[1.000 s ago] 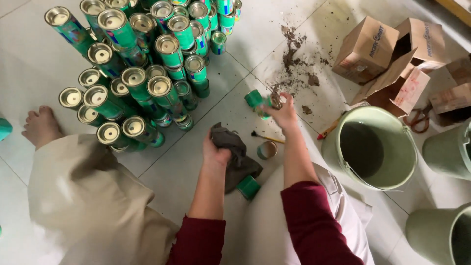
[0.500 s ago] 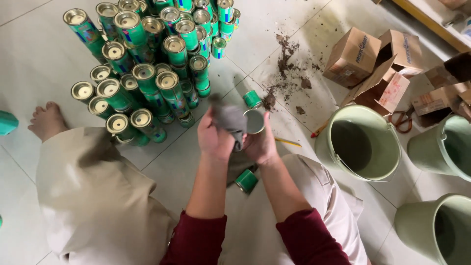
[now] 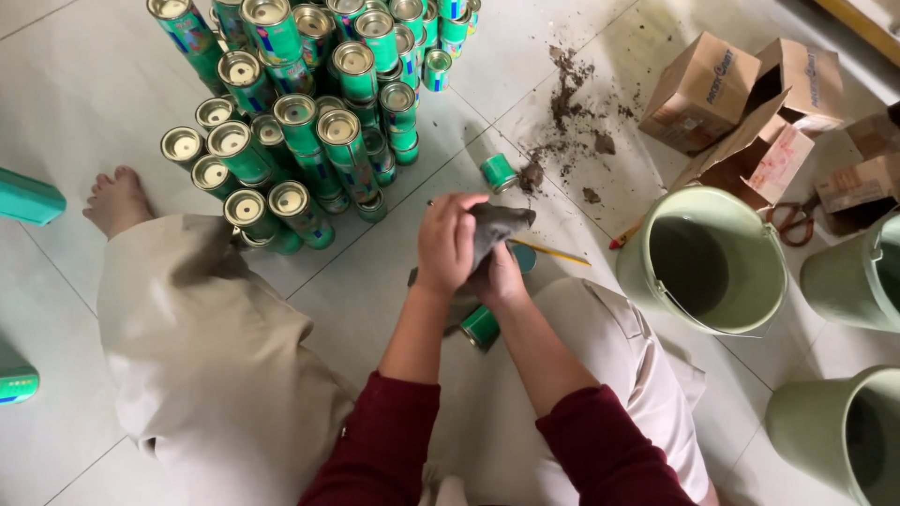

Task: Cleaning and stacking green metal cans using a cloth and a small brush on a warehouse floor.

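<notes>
A person sits on the pale tiled floor [image 3: 84,84], legs spread, filling the lower half of the frame. At upper left stands a big stack of green tins [image 3: 300,122]; at right a pale green bucket [image 3: 712,258] stands open, with two more buckets at the right edge and cardboard boxes [image 3: 750,103] above. Spilled dirt [image 3: 572,103] lies at upper centre. Since a second ago the right hand [image 3: 502,276] has come back from its reach toward the dirt and met the left hand [image 3: 445,239] at centre; both are now closed around a dark grey cloth [image 3: 497,223], which seems wrapped over a small tin, mostly hidden. Another loose tin [image 3: 481,326] lies just below.
</notes>
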